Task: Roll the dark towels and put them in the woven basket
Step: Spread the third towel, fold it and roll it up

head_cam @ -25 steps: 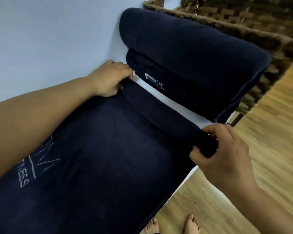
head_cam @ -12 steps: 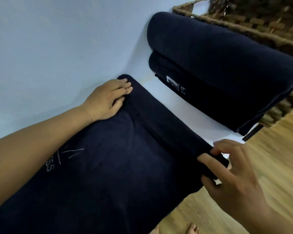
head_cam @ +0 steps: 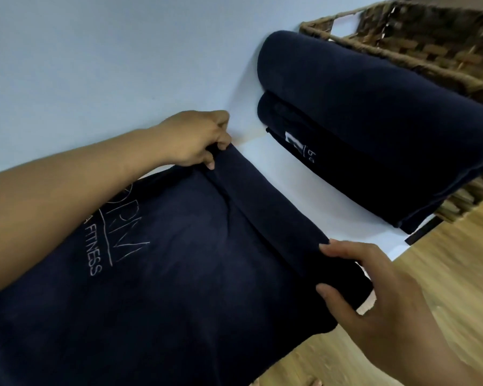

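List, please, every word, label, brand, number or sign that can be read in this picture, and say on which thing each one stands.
"FITNESS": pale stitched letters on the spread towel, below a line.
Larger thin letters above that line on the same towel: partly hidden by the forearm, not readable with certainty.
White tag and small pale marks on the lower folded towel: too small and blurred to read.
Woven basket: no text seen.

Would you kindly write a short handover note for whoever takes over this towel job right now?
Left hand: grips the far end of the started roll.
Right hand: grips the near end.
Spread towel: on the white table, only its first turns rolled.
Folded towels: stacked beside the woven basket, unrolled.
Done: roll begun.
Left: finish the roll, put it in the basket, then roll the stack.
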